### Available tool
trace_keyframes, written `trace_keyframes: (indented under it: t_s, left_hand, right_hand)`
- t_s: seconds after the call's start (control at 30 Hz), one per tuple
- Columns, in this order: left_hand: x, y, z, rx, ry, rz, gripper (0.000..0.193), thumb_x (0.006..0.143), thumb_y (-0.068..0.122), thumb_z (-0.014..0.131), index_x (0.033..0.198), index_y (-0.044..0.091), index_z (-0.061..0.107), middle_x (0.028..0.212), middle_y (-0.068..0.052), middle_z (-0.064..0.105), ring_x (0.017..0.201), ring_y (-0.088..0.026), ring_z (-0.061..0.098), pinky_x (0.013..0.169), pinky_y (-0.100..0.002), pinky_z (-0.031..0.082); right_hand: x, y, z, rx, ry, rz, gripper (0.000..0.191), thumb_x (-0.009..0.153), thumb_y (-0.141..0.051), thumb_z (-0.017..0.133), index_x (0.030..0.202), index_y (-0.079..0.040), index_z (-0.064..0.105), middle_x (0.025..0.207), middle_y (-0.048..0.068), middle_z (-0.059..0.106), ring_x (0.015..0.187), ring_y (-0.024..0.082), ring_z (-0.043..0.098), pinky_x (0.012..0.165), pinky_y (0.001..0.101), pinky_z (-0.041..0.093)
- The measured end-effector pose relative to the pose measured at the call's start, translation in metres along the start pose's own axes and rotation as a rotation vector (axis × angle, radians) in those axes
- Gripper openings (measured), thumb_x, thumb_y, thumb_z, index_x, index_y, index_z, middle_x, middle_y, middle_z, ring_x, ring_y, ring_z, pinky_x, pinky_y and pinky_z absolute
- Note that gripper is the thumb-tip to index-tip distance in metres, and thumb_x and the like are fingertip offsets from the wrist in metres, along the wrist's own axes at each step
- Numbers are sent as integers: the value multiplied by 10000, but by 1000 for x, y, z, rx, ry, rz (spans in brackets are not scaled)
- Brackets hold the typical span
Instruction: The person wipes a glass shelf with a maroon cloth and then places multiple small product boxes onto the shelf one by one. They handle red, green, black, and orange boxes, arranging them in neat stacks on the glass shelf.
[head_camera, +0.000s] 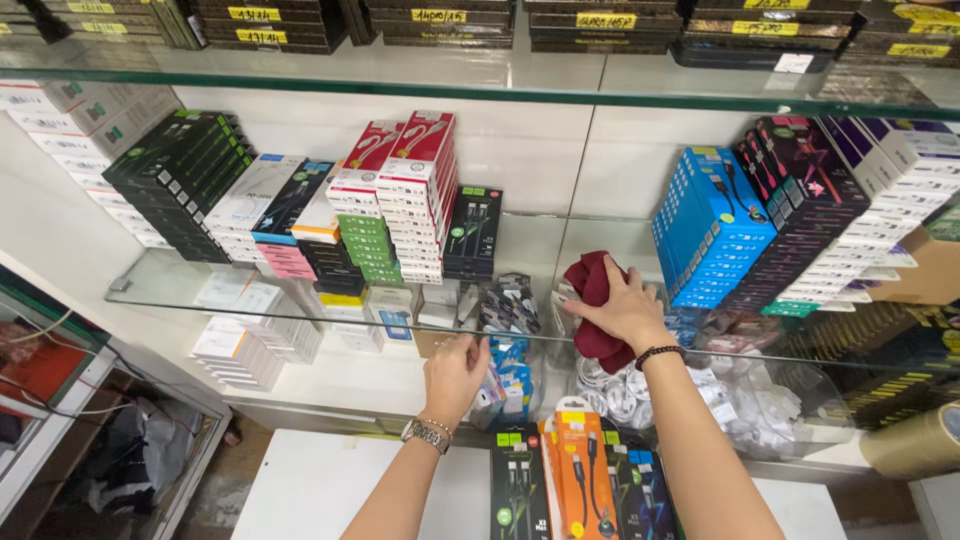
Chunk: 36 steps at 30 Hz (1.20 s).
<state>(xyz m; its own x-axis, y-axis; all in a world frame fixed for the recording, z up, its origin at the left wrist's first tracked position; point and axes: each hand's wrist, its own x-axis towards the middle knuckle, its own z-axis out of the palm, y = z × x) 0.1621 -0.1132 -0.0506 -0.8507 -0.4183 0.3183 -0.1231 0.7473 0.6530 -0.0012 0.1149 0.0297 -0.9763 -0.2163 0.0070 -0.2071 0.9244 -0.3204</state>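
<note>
1. The right hand (622, 305) presses a dark red cloth (592, 290) onto the glass shelf (180, 285), in the bare gap between the box stacks. Its grip is closed on the cloth, fingers spread over the top of it.
2. The cloth is bunched up; part shows above the hand, part hangs under it at the front edge of the shelf.
3. The left hand (455, 372) is at the shelf's front edge, left of the cloth, fingers curled at the edge. I cannot tell whether its grip holds anything.
4. A metal watch (427, 434) sits on the left wrist, a dark bead bracelet (658, 353) on the right.
5. Just right of the cloth stands a stack of blue boxes (712, 235), then dark boxes further right.
6. Left of the cloth stands a black box (472, 232), beside a tall stack of red and white boxes (418, 190), with green boxes (368, 247) next to those.
7. Under the shelf lie white coiled cables in bags (620, 395).
8. Nearest the camera, orange and black cable packs (580, 480) stand between the two forearms.
</note>
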Motion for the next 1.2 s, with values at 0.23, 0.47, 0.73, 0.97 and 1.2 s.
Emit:
trace_keyframes:
  t_s: [0.23, 0.47, 0.73, 0.97, 1.2]
  left_hand:
    - [-63, -10, 27, 168, -682, -411, 716, 742, 684, 838, 815, -21, 738, 793, -166, 745, 740, -265, 741, 713, -375, 598]
    - [-119, -40, 47, -166, -474, -566, 615, 588, 537, 919, 929, 50, 762, 794, -90, 765, 729, -206, 763, 698, -336, 595]
    - [-86, -15, 28, -1413, -179, -592, 548, 930, 315, 649, 1398, 70, 502, 1347, -173, 627, 1114, -241, 674, 952, -427, 551]
    - [-83, 40, 5, -1486, -236, -629, 752, 977, 647, 447, 1528, 136, 465, 1469, -66, 574, 1327, -177, 556, 1107, -393, 445]
    - [-91, 43, 7, -802, -179, -222, 376, 946, 232, 767, 1205, -35, 711, 1063, -181, 768, 922, -306, 749, 819, -393, 567]
  right_hand:
    - [-23, 43, 63, 394, 455, -327, 675, 889, -261, 747, 1492, -104, 488, 1416, 186, 578, 1285, 391, 560, 1053, 476, 481]
    - [-42, 56, 54, 1954, -80, 55, 375, 1006, -207, 589, 1368, -111, 571, 1329, 39, 653, 1167, 188, 651, 981, 363, 536]
    - [-159, -15, 46, 999, 136, -317, 555, 1002, -318, 630, 1482, -86, 477, 1459, 138, 593, 1381, 295, 555, 1126, 414, 428]
    - [-186, -51, 57, 304, 350, -682, 607, 882, -350, 678, 1444, -171, 533, 1483, 189, 518, 1318, 453, 449, 1080, 542, 378]
    - [-115, -31, 33, 1074, 138, -246, 505, 954, -375, 659, 1368, -94, 592, 1246, 139, 702, 1118, 289, 685, 943, 402, 546]
